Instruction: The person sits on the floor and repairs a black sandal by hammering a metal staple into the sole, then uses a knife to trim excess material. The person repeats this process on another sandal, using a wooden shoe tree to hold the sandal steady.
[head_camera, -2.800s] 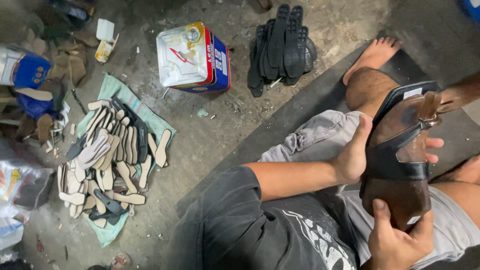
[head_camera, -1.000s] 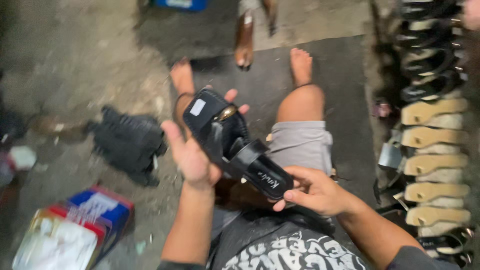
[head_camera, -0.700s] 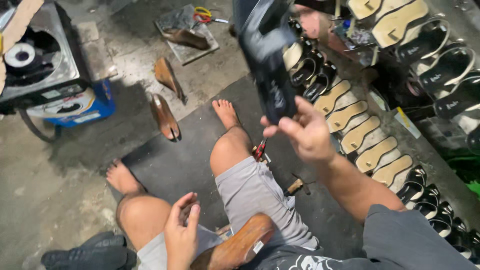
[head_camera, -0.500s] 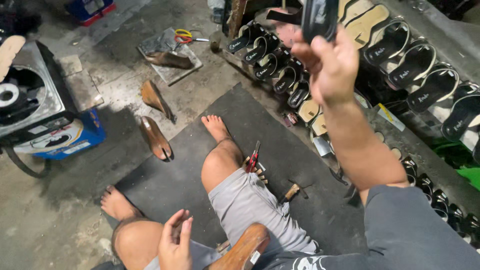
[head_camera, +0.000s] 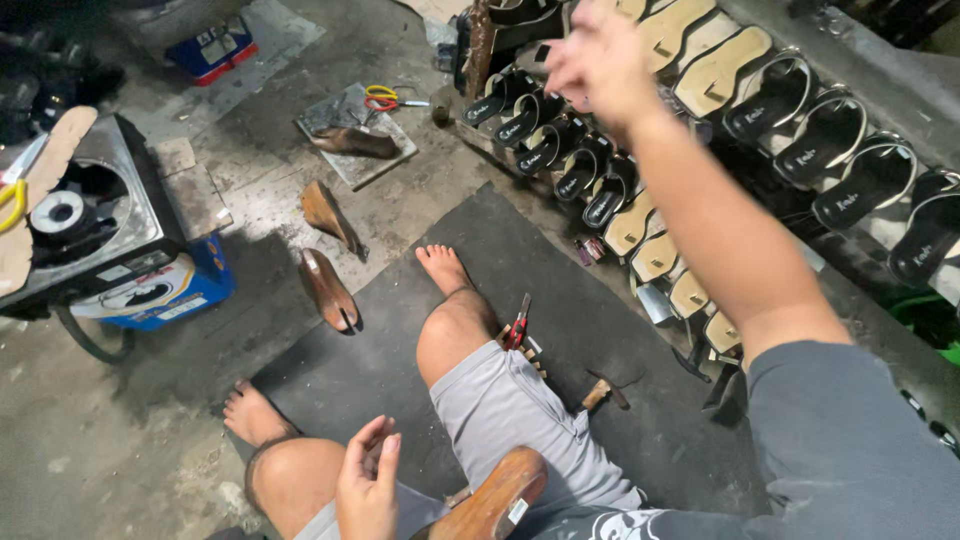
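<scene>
My right hand (head_camera: 600, 62) is stretched out and blurred over the rows of black sandals (head_camera: 560, 160) on the rack at the upper right. Its fingers are apart and nothing shows in it. My left hand (head_camera: 366, 488) rests open above my lap with its fingers loosely curled. It lies just left of a brown wooden shoe last (head_camera: 497, 500) that sits on my grey shorts. I sit with bare feet on a black mat (head_camera: 560, 270).
Two wooden lasts (head_camera: 328, 288) lie on the concrete to the left. Red pliers (head_camera: 518, 324) and a hammer (head_camera: 600, 392) lie by my right leg. Yellow-handled scissors (head_camera: 381, 96) rest on a slab. A metal burner sits on a blue tin (head_camera: 165, 290) at left.
My right hand carried the black sandal up to the rack and now shows nothing in it. My left hand came off the sandal and dropped to my lap. The view swung right.
</scene>
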